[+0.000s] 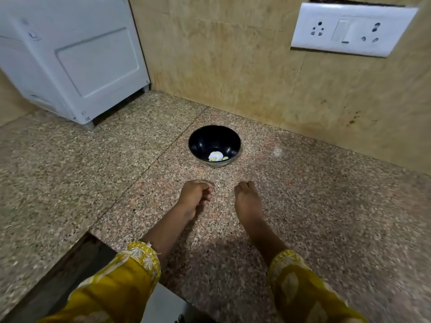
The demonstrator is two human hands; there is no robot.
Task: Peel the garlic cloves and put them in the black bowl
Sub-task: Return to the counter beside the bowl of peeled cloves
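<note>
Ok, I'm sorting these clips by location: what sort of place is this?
Most likely a home kitchen: a speckled granite counter, a white appliance against the tiled wall, and a black bowl holding garlic.

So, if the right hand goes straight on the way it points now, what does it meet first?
Most likely the black bowl. The right hand points forward and slightly left over the granite countertop, with nothing between it and the bowl's near right side. Depth is unclear, though.
</note>
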